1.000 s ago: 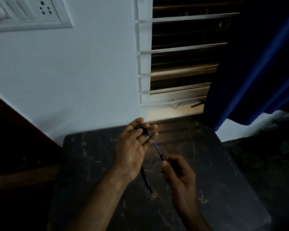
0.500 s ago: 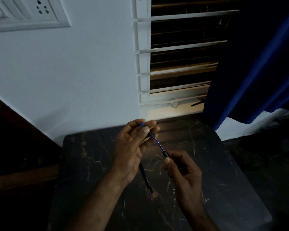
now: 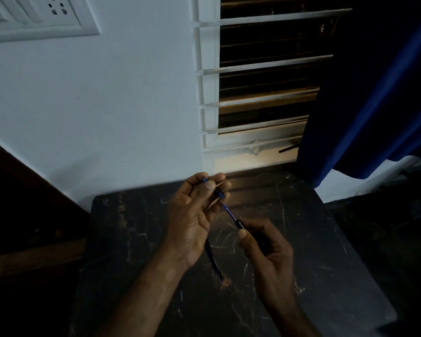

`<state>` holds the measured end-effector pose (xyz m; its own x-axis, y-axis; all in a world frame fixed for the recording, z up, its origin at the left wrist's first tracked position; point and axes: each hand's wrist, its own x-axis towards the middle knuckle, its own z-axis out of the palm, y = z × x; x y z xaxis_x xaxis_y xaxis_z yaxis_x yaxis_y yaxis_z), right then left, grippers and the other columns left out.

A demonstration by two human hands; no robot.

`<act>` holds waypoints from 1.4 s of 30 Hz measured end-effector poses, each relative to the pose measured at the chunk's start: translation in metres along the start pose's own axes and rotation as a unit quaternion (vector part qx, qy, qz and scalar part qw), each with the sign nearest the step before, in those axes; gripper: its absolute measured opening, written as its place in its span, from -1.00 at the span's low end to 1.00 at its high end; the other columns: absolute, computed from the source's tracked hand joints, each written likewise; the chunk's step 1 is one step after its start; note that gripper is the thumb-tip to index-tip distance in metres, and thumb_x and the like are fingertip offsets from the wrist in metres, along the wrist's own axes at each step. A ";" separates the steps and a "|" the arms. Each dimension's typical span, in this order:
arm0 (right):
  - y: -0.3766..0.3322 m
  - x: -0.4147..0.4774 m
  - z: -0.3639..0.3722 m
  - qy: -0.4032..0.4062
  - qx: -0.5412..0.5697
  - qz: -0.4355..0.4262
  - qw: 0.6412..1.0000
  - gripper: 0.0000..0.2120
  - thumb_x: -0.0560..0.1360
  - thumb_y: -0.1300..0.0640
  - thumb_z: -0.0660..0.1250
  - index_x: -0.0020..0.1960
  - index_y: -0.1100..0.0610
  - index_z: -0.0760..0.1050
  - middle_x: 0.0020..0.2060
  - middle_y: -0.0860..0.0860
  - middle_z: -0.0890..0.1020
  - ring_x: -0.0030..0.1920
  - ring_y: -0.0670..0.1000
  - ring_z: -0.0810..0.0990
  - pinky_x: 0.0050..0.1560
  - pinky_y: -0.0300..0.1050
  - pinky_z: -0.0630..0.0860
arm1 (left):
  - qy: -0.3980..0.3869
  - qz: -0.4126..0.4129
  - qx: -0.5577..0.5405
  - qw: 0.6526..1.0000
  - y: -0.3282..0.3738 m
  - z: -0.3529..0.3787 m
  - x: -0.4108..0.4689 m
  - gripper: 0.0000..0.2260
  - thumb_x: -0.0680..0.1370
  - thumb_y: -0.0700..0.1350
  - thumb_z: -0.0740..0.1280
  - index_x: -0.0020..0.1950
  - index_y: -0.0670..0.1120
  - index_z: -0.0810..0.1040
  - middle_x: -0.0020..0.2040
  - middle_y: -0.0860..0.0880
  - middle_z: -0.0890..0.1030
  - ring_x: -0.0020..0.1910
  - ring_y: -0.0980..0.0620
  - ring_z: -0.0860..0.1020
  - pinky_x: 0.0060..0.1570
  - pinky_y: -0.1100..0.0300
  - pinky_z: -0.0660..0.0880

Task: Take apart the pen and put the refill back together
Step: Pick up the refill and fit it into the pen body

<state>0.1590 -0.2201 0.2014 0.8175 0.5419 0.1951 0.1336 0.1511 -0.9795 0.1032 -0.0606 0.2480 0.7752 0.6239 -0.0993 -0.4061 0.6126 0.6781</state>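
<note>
My left hand (image 3: pixel 192 215) pinches the upper end of a thin blue refill (image 3: pixel 229 209) between thumb and fingers, above the dark marble table (image 3: pixel 131 239). The refill slants down to the right into a short black pen barrel piece (image 3: pixel 241 224), which my right hand (image 3: pixel 267 249) grips at its tip. A second long black pen part (image 3: pixel 213 261) pokes out below my left palm, pointing down toward the table; its upper end is hidden by the hand.
The table stands against a white wall (image 3: pixel 107 105). A barred window (image 3: pixel 265 76) is behind it, with a blue curtain (image 3: pixel 374 93) at the right. A switch plate (image 3: pixel 34 15) is at the upper left. A small curled wire or spring (image 3: pixel 164 201) lies on the table near my left hand.
The refill, first mostly hidden in my left fingers, now shows stretched between both hands. My right hand has shifted slightly right and up. The long black part under my left palm stays put.
</note>
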 end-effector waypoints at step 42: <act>0.037 -0.014 0.012 0.005 -0.135 -0.085 0.987 -0.75 0.59 0.27 0.50 0.23 0.05 0.67 0.07 -0.06 0.75 0.08 0.06 0.76 0.00 0.18 0.71 | 0.105 0.072 0.203 0.971 -0.036 -0.030 -0.040 -0.85 0.56 -0.33 0.50 0.07 -0.17 0.62 -0.14 0.02 0.75 -0.10 0.04 0.74 -0.12 0.17 0.70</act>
<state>0.1455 -0.2127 0.1631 0.7759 0.5185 0.3593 0.4132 0.0127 -0.9106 0.0726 -0.0928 0.2062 0.5919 0.7998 -0.0994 -0.2457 0.2965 0.9229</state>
